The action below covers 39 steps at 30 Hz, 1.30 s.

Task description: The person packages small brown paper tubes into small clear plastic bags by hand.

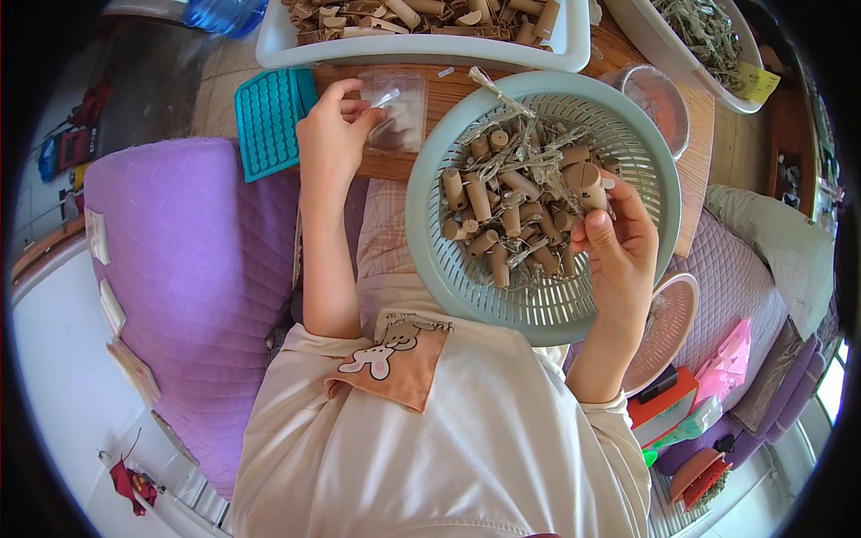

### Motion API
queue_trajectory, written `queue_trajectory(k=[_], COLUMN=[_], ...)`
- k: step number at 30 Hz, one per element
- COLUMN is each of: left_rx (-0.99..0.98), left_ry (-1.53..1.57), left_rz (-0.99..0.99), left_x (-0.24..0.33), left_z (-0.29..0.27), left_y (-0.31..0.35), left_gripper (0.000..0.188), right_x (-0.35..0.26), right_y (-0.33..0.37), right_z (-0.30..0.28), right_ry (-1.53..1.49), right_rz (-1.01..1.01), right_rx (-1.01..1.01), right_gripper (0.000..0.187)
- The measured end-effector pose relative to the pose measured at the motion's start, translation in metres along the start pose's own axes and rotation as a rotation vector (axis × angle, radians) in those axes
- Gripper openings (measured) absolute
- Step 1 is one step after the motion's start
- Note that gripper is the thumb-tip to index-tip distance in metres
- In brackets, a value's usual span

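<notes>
In my right hand [623,247], thumb and fingers grip a brown cork-like stopper [585,183] above the right side of a grey-green slotted basket [433,269]. Several similar stoppers [480,199] lie in that basket, tangled with bundles of thin clear wire [516,160]. My left hand [330,125] is closed in a pinch at the left edge of a small clear plastic bag [399,121] on the wooden table. A small white shiny piece [387,97] shows on the bag, close to the fingertips.
A teal tray [267,125] with raised rows sits left of my left hand. Behind stands a white bin [421,47] of brown pieces. A white basin [664,45] of wire bundles and a round clear container [677,108] are at the right. A pink basket [686,309] sits beside my right forearm.
</notes>
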<state>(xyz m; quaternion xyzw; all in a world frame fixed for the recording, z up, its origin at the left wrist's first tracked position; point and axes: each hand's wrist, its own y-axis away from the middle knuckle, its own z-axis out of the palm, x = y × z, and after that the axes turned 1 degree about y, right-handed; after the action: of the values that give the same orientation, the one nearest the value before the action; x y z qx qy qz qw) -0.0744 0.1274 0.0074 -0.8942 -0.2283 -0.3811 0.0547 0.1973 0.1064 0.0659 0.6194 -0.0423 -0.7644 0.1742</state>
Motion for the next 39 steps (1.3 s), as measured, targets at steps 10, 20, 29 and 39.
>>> queue_trajectory(k=[10,20,29,39], left_rx=[-0.184,-0.280,-0.284,-0.559], left_ry=[0.623,0.784,0.748,1.031], left_rz=[0.063,0.205,0.226,0.153], left_x=[0.035,0.062,0.067,0.070], left_z=[-0.031,-0.027,-0.015,-0.012], left_y=[0.048,0.082,0.083,0.087], left_gripper=[0.047,0.051,0.051,0.048], right_x=[-0.021,-0.020,-0.024,-0.029], right_y=[0.001,0.006,0.009,0.012], right_z=[0.040,0.057,0.052,0.046], right_ry=[0.046,0.346,0.328,0.163], right_rz=[-0.105,-0.186,-0.072,-0.028], right_rx=[0.044,0.075,-0.007,-0.021], right_gripper=[0.024,0.019,0.018,0.020])
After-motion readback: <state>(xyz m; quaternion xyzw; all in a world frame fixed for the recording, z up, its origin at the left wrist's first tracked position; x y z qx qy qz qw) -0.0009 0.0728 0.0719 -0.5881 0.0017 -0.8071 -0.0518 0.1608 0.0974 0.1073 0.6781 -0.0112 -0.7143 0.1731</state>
